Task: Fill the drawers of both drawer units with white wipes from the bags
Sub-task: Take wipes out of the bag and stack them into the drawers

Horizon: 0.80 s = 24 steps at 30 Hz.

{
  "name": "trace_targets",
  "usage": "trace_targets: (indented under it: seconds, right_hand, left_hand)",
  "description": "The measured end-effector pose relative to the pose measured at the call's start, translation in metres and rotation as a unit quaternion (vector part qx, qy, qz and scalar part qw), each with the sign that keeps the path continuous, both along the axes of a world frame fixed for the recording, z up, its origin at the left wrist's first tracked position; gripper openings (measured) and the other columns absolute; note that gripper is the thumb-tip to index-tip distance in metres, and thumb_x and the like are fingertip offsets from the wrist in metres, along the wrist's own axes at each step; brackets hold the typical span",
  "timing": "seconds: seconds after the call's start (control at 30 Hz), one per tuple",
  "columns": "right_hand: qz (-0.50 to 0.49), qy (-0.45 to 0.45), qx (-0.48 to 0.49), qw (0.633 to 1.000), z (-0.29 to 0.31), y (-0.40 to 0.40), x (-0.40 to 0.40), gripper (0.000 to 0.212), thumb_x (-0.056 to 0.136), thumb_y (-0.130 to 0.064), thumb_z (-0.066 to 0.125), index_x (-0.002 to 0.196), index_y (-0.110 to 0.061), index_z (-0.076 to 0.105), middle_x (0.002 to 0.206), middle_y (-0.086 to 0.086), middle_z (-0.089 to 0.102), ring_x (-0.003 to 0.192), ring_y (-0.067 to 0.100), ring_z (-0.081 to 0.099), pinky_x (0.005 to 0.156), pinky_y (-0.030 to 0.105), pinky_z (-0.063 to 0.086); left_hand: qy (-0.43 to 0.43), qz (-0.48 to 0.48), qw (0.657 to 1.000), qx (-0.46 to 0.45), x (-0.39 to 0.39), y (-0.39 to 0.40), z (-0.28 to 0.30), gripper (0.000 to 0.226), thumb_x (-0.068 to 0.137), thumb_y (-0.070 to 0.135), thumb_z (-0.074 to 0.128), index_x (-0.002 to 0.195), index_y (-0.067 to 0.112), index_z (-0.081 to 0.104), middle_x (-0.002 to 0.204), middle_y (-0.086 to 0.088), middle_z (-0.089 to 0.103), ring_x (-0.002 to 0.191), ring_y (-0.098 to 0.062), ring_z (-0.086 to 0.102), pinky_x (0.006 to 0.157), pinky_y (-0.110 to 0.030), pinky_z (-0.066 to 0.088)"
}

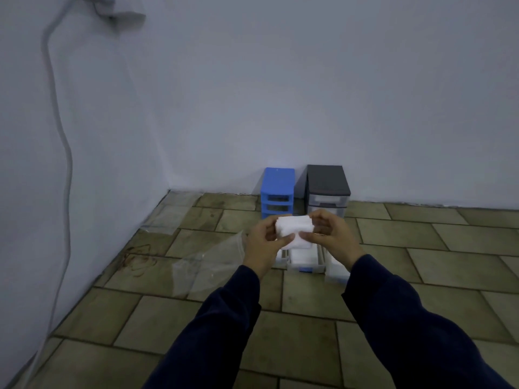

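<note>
Pulled-out drawers [306, 262] at frame centre filled with white wipes (partly hidden), wipe stack [293, 227] gripped between left hand [265, 242] and right hand [330, 234] just above them

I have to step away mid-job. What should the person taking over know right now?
Left hand and right hand both grip one stack of wipes, held above the floor.
Blue unit and black unit stand by the wall. Pulled-out drawers lie on the floor below the hands, at least one holding wipes. A clear bag lies to the left.
Left: place this stack, fill the remaining drawers, slide them back.
</note>
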State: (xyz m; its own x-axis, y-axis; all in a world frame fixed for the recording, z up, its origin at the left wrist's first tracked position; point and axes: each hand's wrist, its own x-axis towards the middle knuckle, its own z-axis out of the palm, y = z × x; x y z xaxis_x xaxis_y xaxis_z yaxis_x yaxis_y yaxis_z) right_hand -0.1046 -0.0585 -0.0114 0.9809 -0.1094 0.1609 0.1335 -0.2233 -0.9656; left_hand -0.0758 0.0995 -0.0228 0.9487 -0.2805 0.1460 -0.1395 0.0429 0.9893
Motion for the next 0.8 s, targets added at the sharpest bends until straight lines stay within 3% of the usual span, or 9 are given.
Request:
trace_targets:
  seconds: [0.1, 0.2, 0.37, 0.53, 0.63, 0.7, 0.8]
  right_hand:
    - [0.000, 0.003, 0.001, 1.000, -0.001, -0.014, -0.008, 0.029, 0.074, 0.017, 0.065, 0.088, -0.007, 0.055, 0.087, 0.002, 0.059, 0.070, -0.004, 0.062, 0.061, 0.010, 0.048]
    - [-0.003, -0.007, -0.004, 1.000, -0.003, -0.023, -0.014, 0.028, 0.074, 0.018, 0.064, 0.086, -0.005, 0.056, 0.090, 0.004, 0.062, 0.077, -0.003, 0.062, 0.066, 0.010, 0.049]
    - [-0.040, -0.014, -0.039, 0.998, -0.003, -0.040, -0.021, 0.027, 0.075, 0.010, 0.067, 0.090, -0.009, 0.058, 0.088, -0.008, 0.061, 0.084, -0.001, 0.058, 0.071, 0.015, 0.049]
    - [-0.081, 0.016, -0.010, 0.997, 0.000, -0.062, -0.017, 0.029, 0.078, -0.002, 0.070, 0.100, -0.011, 0.054, 0.085, -0.004, 0.061, 0.079, 0.011, 0.059, 0.062, 0.012, 0.051]
    - [-0.103, 0.048, 0.014, 0.993, 0.001, -0.075, -0.010, 0.031, 0.080, -0.004, 0.069, 0.104, -0.011, 0.051, 0.089, 0.002, 0.061, 0.082, 0.016, 0.058, 0.061, 0.014, 0.049]
    - [-0.117, 0.068, 0.031, 0.990, -0.002, -0.084, -0.004, 0.032, 0.082, -0.003, 0.067, 0.106, -0.012, 0.048, 0.095, 0.006, 0.061, 0.084, 0.017, 0.058, 0.059, 0.015, 0.046]
    - [-0.125, 0.103, 0.027, 0.986, -0.010, -0.095, 0.005, 0.033, 0.084, -0.003, 0.064, 0.109, -0.013, 0.044, 0.101, 0.010, 0.058, 0.077, 0.012, 0.056, 0.055, 0.013, 0.045]
  left_hand:
    - [-0.021, 0.003, 1.000, 0.014, -0.008, -0.012, -0.003, 0.038, 0.077, -0.015, 0.063, 0.093, 0.020, 0.061, 0.092, 0.006, 0.065, 0.079, 0.006, 0.064, 0.074, -0.015, 0.052]
    - [-0.034, -0.001, 0.999, 0.020, -0.013, -0.024, -0.005, 0.037, 0.077, -0.019, 0.060, 0.090, 0.015, 0.061, 0.089, 0.004, 0.065, 0.078, 0.007, 0.063, 0.071, -0.013, 0.051]
    - [-0.048, 0.020, 0.998, 0.022, -0.015, -0.044, -0.006, 0.031, 0.077, -0.016, 0.062, 0.106, -0.002, 0.063, 0.096, -0.011, 0.064, 0.084, -0.007, 0.061, 0.071, -0.012, 0.050]
    - [-0.014, 0.034, 0.999, 0.011, -0.005, -0.069, -0.003, 0.029, 0.084, -0.001, 0.064, 0.110, 0.011, 0.056, 0.101, 0.000, 0.062, 0.089, -0.007, 0.059, 0.070, -0.010, 0.050]
    - [0.003, 0.032, 0.999, 0.032, 0.005, -0.078, -0.003, 0.024, 0.089, 0.006, 0.061, 0.113, 0.009, 0.057, 0.104, -0.006, 0.064, 0.090, -0.011, 0.060, 0.069, -0.009, 0.049]
    - [0.006, 0.036, 0.997, 0.061, 0.013, -0.082, -0.006, 0.023, 0.091, 0.011, 0.059, 0.114, 0.011, 0.057, 0.105, -0.006, 0.063, 0.094, -0.013, 0.058, 0.074, -0.010, 0.048]
    - [0.029, 0.037, 0.996, 0.082, 0.022, -0.085, -0.011, 0.020, 0.092, 0.012, 0.058, 0.112, 0.015, 0.057, 0.107, -0.004, 0.064, 0.100, -0.014, 0.058, 0.088, -0.022, 0.045]
